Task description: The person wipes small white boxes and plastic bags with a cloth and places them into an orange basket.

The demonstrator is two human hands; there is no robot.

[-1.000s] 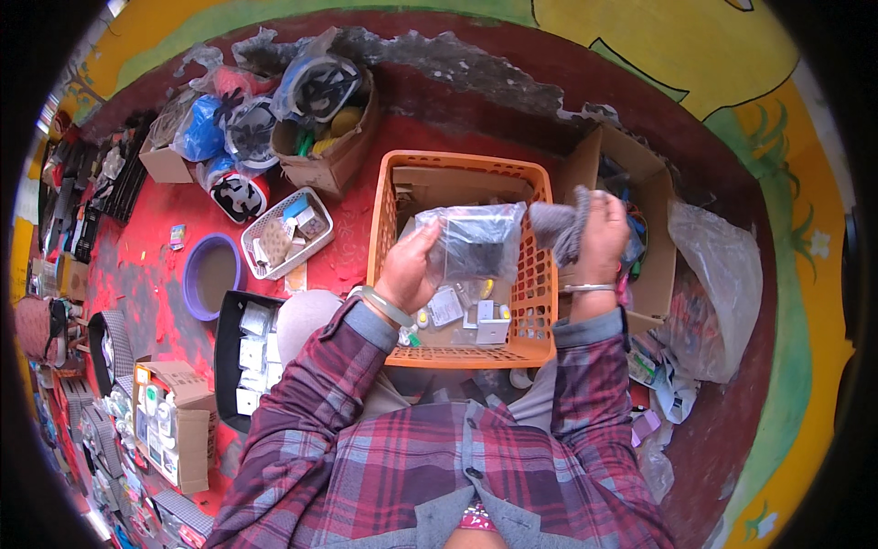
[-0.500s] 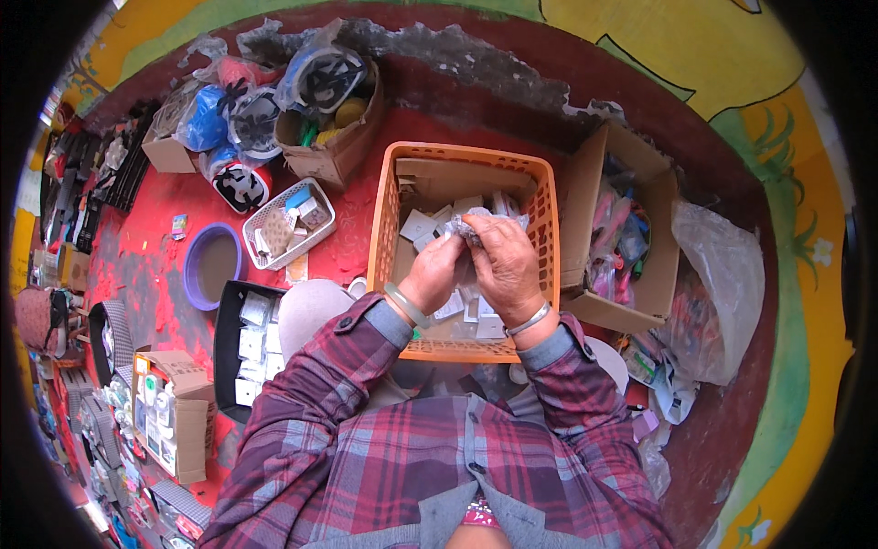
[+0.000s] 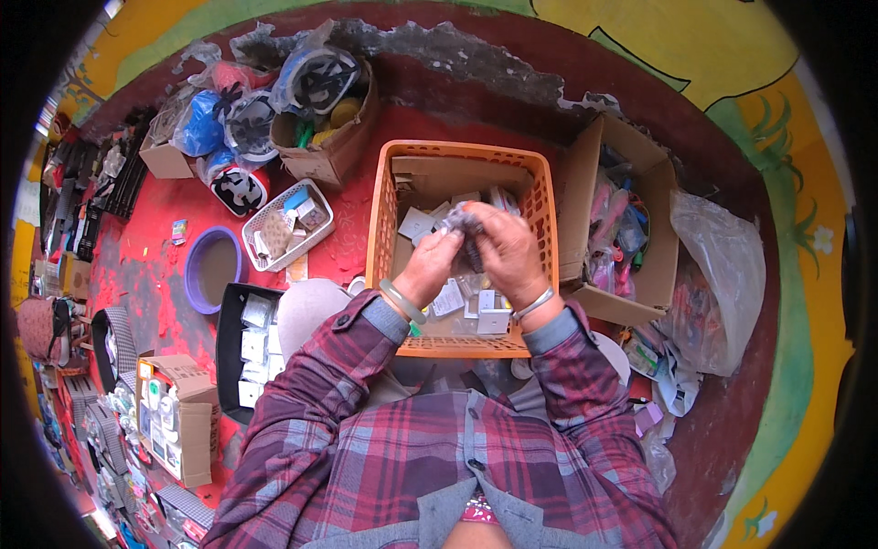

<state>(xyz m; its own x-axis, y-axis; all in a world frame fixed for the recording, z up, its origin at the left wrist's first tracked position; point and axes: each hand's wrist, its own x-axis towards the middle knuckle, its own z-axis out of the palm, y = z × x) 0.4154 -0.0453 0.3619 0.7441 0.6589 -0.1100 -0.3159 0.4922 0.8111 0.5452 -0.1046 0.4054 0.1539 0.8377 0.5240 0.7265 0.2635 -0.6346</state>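
Observation:
Above an orange plastic basket (image 3: 541, 197), both my hands meet around a small crumpled bundle of clear plastic (image 3: 463, 220); what is wrapped in it is hidden. My left hand (image 3: 428, 267) pinches the bundle from the left, a pale bangle on the wrist. From the right, the bent fingers of my right hand (image 3: 508, 256) close on it too, with a silvery bangle behind. Inside the basket lie several small white boxes (image 3: 494, 319) and a piece of brown cardboard lining.
A cardboard box (image 3: 585, 206) of bagged colourful items stands at the right, a clear plastic bag (image 3: 722, 247) beside it. Leftward are a white basket (image 3: 320, 233), a purple basin (image 3: 189, 274) and a black tray (image 3: 230, 366) of white packets. Bagged helmets (image 3: 320, 78) sit at the back left.
My right hand has shifted slightly right, and the fingers of both hands have moved on the plastic bundle. The bundle shows darker and hangs lower between them.

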